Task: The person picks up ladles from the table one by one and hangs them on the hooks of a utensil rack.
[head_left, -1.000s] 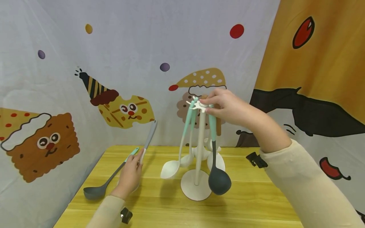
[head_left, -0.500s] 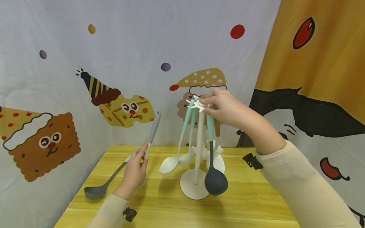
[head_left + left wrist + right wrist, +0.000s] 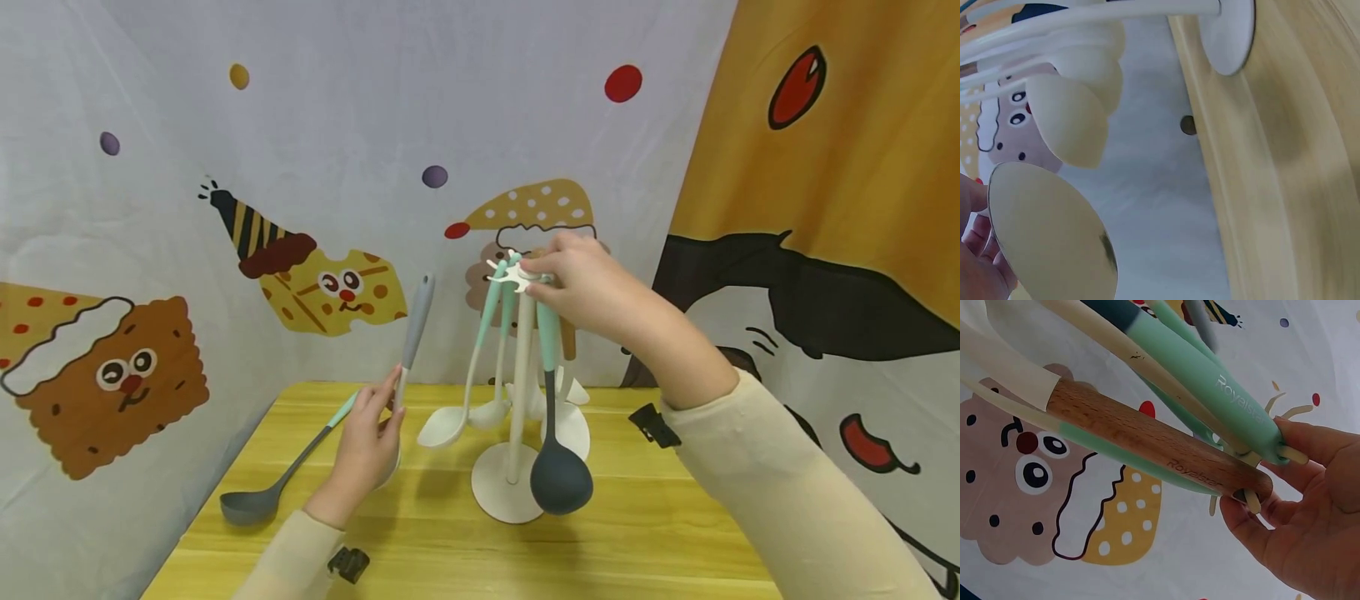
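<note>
My left hand [image 3: 360,450] holds a white spoon with a grey handle [image 3: 420,321] by its pale shaft, handle end up. Its oval head [image 3: 1050,231] fills the lower left of the left wrist view. To the right stands a cream utensil rack [image 3: 520,392] with a round base. My right hand [image 3: 588,275] grips the hooked top of that rack between thumb and fingers. From the hooks hang a dark ladle [image 3: 561,479] with a mint handle, white spoons [image 3: 442,427] and a utensil with a wooden handle [image 3: 1147,437]. Some hanging pieces are partly hidden behind the pole.
A grey ladle [image 3: 251,506] with a mint handle lies on the wooden table [image 3: 420,558], left of my left hand. Close behind the table hangs a printed cloth [image 3: 360,108] with cartoon food figures.
My left hand has lifted the grey-handled spoon and brought it right, more upright. The rack has shifted slightly left under my right hand, and the dark ladle has swung left with it.
</note>
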Motion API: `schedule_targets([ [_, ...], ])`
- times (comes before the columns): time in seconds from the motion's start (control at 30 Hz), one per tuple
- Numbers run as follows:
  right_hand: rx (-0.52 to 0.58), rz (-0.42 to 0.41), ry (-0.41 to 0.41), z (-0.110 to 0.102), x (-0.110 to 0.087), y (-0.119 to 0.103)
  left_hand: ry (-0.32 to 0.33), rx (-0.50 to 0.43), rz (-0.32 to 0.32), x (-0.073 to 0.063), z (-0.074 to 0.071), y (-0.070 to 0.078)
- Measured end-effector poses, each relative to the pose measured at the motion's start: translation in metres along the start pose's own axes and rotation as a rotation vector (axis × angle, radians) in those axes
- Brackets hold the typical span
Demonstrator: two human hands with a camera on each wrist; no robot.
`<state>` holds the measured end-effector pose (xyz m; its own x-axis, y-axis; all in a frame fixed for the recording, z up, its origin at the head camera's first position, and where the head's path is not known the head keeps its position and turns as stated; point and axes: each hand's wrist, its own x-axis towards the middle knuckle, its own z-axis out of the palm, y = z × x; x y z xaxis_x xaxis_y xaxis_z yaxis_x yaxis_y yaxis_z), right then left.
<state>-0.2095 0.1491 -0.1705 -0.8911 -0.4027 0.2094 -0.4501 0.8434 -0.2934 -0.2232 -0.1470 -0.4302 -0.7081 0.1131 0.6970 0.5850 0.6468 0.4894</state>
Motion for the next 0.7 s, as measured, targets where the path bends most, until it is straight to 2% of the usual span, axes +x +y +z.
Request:
schedule_targets([
  [0.33, 0.011, 0.015, 0.007, 0.001, 0.001, -0.001, 0.03, -0.081, 0.055, 0.005, 0.0, 0.017],
  [0.7, 0.007, 0.034, 0.029, 0.002, 0.002, -0.006, 0.076, -0.145, 0.166, 0.009, 0.002, 0.033],
])
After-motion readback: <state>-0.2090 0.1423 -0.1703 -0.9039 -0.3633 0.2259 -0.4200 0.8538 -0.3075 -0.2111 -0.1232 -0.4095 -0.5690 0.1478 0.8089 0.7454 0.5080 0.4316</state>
